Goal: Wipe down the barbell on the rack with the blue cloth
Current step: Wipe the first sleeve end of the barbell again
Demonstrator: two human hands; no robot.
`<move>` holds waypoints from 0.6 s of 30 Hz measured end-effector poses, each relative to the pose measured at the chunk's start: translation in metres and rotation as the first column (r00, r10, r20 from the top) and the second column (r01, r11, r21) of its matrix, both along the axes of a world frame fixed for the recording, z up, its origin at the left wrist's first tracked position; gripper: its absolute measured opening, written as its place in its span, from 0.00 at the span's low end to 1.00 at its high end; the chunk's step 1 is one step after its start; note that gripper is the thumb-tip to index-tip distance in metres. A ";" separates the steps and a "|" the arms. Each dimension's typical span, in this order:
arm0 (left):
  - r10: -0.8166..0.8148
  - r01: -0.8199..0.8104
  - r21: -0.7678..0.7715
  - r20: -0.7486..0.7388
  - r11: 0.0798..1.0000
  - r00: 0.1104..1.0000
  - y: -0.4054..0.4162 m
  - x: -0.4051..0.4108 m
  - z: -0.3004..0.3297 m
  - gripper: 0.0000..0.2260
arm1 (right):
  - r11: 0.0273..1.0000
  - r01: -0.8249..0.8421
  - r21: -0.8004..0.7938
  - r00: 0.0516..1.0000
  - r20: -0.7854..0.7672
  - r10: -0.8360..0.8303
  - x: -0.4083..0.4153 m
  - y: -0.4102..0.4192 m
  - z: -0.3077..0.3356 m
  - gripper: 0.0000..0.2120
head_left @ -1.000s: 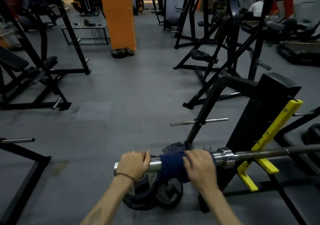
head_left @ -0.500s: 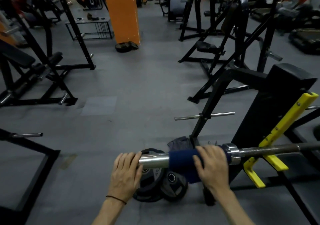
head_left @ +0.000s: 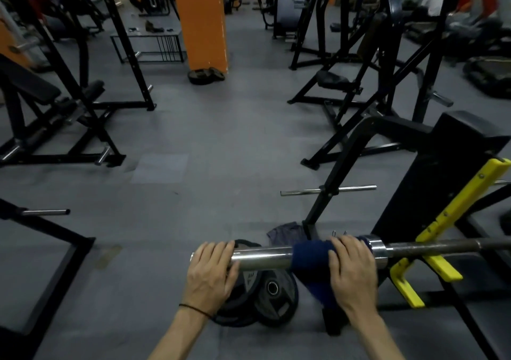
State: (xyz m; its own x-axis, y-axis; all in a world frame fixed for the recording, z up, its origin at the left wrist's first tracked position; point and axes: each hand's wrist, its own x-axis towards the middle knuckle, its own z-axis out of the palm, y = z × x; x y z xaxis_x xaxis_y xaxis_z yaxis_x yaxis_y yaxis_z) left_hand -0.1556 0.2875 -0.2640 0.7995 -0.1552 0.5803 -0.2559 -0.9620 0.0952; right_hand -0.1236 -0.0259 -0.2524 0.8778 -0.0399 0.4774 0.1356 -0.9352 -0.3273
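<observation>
Blue cloth [head_left: 309,254] wrapped on barbell [head_left: 262,258], under right hand [head_left: 352,271]

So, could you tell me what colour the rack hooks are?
Yellow hooks, clearest in the head view.

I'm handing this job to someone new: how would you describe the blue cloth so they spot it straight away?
Find the black rack with yellow hooks at lower right, then follow the barbell left past its collar onto the shiny chrome sleeve. The blue cloth is draped over that sleeve under the right hand; unlike the greyish rag on the floor behind, it is dark navy and on the bar.
</observation>
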 end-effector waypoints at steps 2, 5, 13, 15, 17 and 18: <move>-0.002 0.002 0.001 0.012 1.000 1.000 0.001 0.003 -0.002 0.19 | 0.989 0.117 0.094 0.993 0.002 -0.118 0.002 0.036 0.002 0.22; 0.004 -0.003 -0.023 0.026 1.000 1.000 0.000 0.005 -0.003 0.18 | 0.988 -0.153 0.012 0.988 -0.015 0.153 -0.018 0.115 -0.005 0.21; -0.088 0.086 0.034 0.065 0.996 0.994 0.010 0.008 -0.001 0.16 | 0.998 0.028 -0.048 0.999 -0.014 -0.029 0.000 0.005 -0.002 0.25; -0.074 0.073 0.018 0.059 0.997 0.996 0.009 0.011 0.001 0.15 | 0.983 0.169 0.070 0.985 -0.031 -0.167 0.001 0.033 -0.004 0.22; -0.027 0.027 -0.009 0.047 1.000 0.999 0.004 0.015 0.007 0.13 | 0.981 0.149 0.121 0.989 -0.023 -0.147 -0.006 0.090 -0.004 0.20; 0.003 -0.003 -0.015 0.032 1.000 0.999 0.002 0.019 0.011 0.13 | 0.994 0.036 0.107 0.999 -0.017 -0.034 -0.014 0.119 -0.005 0.20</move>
